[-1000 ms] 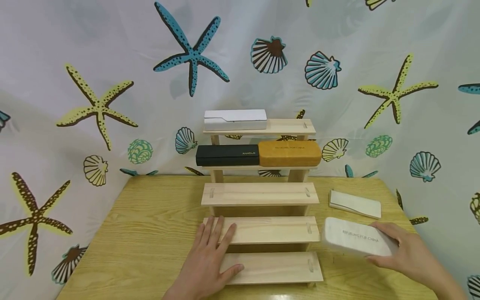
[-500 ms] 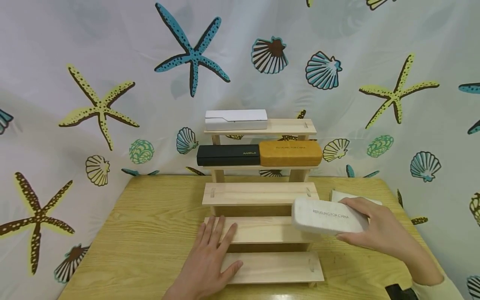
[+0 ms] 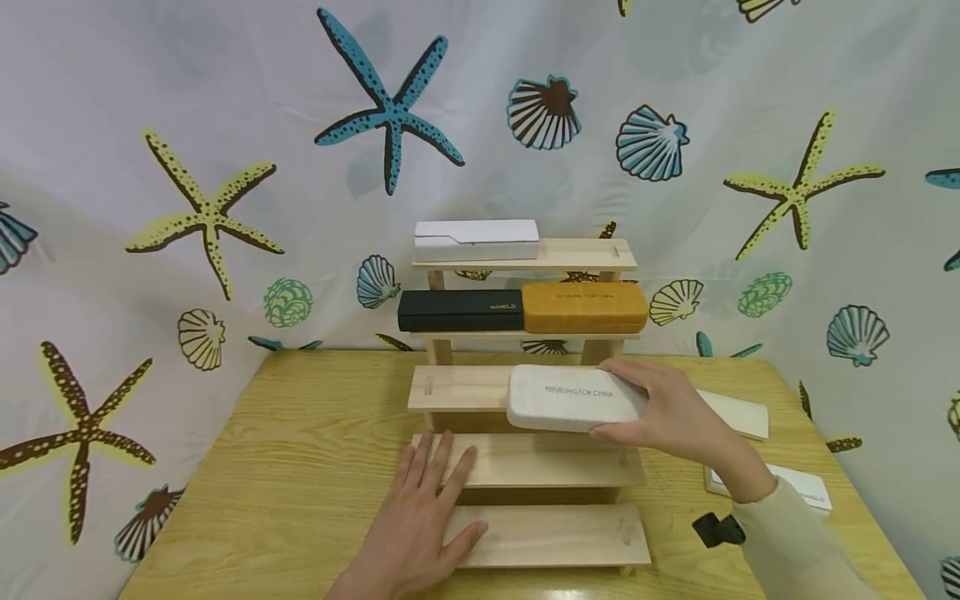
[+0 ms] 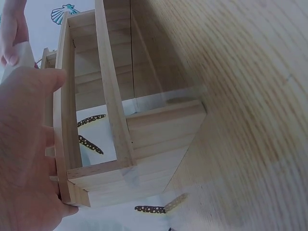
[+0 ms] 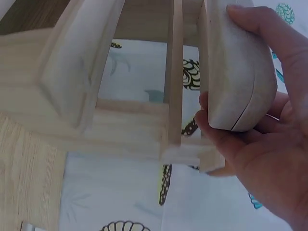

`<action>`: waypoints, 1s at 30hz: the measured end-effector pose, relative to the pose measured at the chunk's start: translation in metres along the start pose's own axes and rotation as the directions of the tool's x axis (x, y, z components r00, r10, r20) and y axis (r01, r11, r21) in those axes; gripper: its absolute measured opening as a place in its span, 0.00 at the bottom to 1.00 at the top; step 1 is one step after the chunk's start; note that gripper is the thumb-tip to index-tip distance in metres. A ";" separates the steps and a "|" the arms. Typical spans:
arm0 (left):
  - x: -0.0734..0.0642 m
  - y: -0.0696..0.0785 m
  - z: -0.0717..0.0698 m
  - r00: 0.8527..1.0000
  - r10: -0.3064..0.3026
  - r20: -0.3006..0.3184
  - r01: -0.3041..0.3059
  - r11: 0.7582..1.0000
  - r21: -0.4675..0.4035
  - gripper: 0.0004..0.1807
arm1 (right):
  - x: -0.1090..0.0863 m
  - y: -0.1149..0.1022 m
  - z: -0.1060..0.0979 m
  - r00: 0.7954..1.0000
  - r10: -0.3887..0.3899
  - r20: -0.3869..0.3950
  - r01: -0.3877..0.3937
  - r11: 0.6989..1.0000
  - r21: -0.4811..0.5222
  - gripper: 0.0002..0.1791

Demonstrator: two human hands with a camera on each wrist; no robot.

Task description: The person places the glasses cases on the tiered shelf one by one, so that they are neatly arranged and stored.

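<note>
We note the right hand (image 3: 663, 412) and the white case (image 3: 566, 400) it grips shifted leftward, from beside the rack (image 3: 525, 462) to its middle shelf (image 3: 461, 390); another white case (image 3: 808, 486) appears beside the sleeve (image 3: 798, 533).

Bottom shelf (image 3: 555, 537) free beside left hand (image 3: 416, 529)

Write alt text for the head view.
A right hand holds a white case at a stepped wooden rack; the left hand rests on its lower part. A black case, an orange case and a white box sit higher up.
</note>
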State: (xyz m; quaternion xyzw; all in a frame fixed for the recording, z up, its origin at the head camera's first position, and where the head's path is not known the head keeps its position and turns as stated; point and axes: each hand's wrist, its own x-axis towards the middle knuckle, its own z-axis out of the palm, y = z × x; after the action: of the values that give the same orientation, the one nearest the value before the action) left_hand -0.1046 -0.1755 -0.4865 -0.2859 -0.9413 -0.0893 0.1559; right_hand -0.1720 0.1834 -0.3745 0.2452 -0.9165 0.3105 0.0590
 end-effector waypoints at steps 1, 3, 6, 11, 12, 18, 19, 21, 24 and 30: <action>0.000 0.000 0.000 1.000 0.003 -0.006 -0.003 1.000 0.000 0.46 | 0.004 -0.002 0.002 1.000 -0.002 0.006 0.002 1.000 0.007 0.44; 0.000 0.000 0.001 1.000 0.006 -0.015 -0.006 1.000 0.002 0.46 | 0.012 -0.007 0.008 1.000 -0.006 0.018 0.006 1.000 0.009 0.45; 0.000 0.000 0.002 1.000 0.004 -0.022 -0.004 1.000 0.000 0.46 | 0.022 -0.013 0.016 0.999 -0.011 0.031 0.011 1.000 0.009 0.46; 0.000 -0.002 0.002 1.000 0.003 -0.014 -0.003 1.000 -0.001 0.46 | 0.039 -0.022 0.028 0.998 -0.049 0.027 0.050 0.999 -0.018 0.44; 0.000 -0.002 0.002 1.000 0.005 -0.015 -0.005 1.000 0.000 0.45 | 0.043 -0.024 0.030 0.998 -0.054 0.029 0.055 0.998 -0.023 0.44; 0.000 -0.002 0.002 1.000 0.002 -0.010 -0.002 1.000 0.007 0.46 | 0.062 -0.033 0.041 0.997 -0.063 0.042 0.064 0.998 -0.018 0.45; 0.000 -0.002 0.002 1.000 0.000 -0.006 0.000 1.000 0.008 0.46 | 0.065 -0.035 0.043 0.997 -0.064 0.044 0.065 0.998 -0.013 0.46; 0.000 -0.002 0.002 1.000 -0.003 0.001 0.003 1.000 0.011 0.46 | 0.071 -0.038 0.047 0.997 -0.061 0.052 0.060 0.998 0.008 0.46; 0.000 -0.002 0.001 1.000 -0.010 0.010 0.010 1.000 0.006 0.45 | 0.077 -0.042 0.051 0.997 -0.046 0.066 0.044 0.999 0.029 0.47; 0.001 -0.001 0.001 0.999 -0.017 0.028 0.018 1.000 -0.011 0.45 | 0.086 -0.047 0.061 0.995 -0.046 0.087 0.042 0.998 0.043 0.45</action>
State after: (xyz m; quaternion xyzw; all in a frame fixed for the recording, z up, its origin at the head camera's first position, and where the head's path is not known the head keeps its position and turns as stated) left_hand -0.1057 -0.1760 -0.4870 -0.2797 -0.9453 -0.0919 0.1405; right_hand -0.2213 0.0792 -0.3760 0.2799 -0.9061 0.3167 0.0204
